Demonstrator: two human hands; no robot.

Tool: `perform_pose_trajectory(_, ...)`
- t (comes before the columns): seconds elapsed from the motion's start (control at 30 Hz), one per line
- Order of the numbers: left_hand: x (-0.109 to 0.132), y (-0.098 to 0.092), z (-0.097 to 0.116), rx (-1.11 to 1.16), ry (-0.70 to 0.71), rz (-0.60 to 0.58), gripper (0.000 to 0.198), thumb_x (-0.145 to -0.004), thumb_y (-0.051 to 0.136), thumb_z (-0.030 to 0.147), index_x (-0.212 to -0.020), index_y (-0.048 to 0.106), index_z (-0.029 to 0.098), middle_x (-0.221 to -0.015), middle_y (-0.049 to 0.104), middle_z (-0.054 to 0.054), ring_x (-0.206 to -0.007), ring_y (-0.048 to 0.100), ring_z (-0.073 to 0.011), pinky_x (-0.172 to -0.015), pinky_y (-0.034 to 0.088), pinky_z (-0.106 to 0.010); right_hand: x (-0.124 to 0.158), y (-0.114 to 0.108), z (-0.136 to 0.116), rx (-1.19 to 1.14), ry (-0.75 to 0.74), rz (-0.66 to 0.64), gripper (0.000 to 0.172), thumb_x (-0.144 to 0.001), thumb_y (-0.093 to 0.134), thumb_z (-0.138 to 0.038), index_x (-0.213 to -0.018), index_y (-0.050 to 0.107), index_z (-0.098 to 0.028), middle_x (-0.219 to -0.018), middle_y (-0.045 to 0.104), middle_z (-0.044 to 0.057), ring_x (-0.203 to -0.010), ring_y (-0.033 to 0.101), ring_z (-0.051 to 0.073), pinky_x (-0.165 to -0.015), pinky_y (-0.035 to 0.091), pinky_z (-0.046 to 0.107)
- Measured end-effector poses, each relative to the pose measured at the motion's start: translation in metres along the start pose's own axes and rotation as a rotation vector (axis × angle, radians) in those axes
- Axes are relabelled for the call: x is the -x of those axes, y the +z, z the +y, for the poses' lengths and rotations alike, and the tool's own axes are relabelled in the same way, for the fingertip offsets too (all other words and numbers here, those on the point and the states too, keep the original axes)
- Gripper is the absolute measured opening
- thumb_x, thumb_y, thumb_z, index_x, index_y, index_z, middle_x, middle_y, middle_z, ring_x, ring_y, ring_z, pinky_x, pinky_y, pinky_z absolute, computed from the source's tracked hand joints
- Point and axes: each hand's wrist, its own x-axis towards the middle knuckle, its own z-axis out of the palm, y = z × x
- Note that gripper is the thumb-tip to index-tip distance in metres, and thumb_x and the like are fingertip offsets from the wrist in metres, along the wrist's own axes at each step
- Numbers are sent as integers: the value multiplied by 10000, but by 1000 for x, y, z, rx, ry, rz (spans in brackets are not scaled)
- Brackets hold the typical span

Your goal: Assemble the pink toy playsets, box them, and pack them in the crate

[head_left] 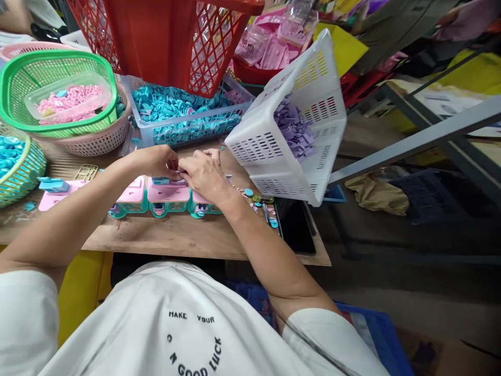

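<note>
My left hand [157, 161] and my right hand [202, 171] meet over a row of pink-topped teal plastic toy units. Their fingertips are pinched together at the back edge of the middle unit [167, 193]; what sits between them is small and mostly hidden. That unit has a blue piece on its top. My right wrist partly covers the unit on the right [200, 204]. Another unit [132, 194] stands just left of the middle one. Beyond my left forearm lies a pink part with a blue block [54, 185] on it.
A clear bin of blue parts [188, 125] stands behind my hands, under a red basket [156, 42]. To the right, a white basket [270, 141] holding purple pieces tilts toward me. A phone [295, 227] lies at the table's right edge. Green baskets [105, 68] stand left.
</note>
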Motion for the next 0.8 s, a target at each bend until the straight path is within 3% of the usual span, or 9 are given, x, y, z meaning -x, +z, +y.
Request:
perform_pose_trajectory(0.3,-6,1,2,9,-100,-71,333,-774,638,446,-969,713,187,-975,763,-26,-817,657,-156,-651,398,-200,4,12,2,-13,2,34,216,-1008,467,-202,-1004,682,-219,-920,731,69,-1023,518,263,-1014,228,471)
perform_pose_trajectory(0.47,-6,-2,-1,11,-116,-75,459,-820,629,441,-1176,651,153,-1115,740,-74,-868,658,-175,-695,443,-220,6,2,-1,-56,36,57,208,-1014,472,-205,-1075,671,-215,-1088,706,80,-1147,501,278,-1047,249,487)
perform_pose_trajectory(0.57,2,-3,1,-31,-146,61,608,-821,667,463,-1311,561,119,-1233,693,-122,-933,652,-198,-766,474,-249,38,-15,22,-128,96,177,189,-996,529,-245,-1128,658,-204,-1217,655,98,-1188,507,273,-1025,327,439)
perform_pose_trajectory(0.63,15,0,4,-50,-147,211,639,-819,679,501,-1326,549,134,-1246,681,-110,-978,647,-202,-825,483,-261,78,-24,44,-194,198,229,176,-988,540,-240,-1098,666,-186,-1162,663,101,-1118,558,246,-959,399,375)
perform_pose_trajectory(0.73,38,9,15,-49,-43,455,571,-846,615,556,-1278,596,183,-1185,690,-47,-982,646,-184,-880,490,-273,144,-24,72,-219,399,107,98,-935,619,-214,-972,699,-172,-984,689,81,-933,618,220,-856,456,329)
perform_pose_trajectory(0.8,49,21,26,-43,96,592,512,-870,567,555,-1206,635,174,-1143,692,-48,-973,646,-186,-890,499,-287,177,-12,81,-201,463,-4,121,-866,717,-210,-983,718,-180,-1022,702,88,-968,632,238,-874,468,339)
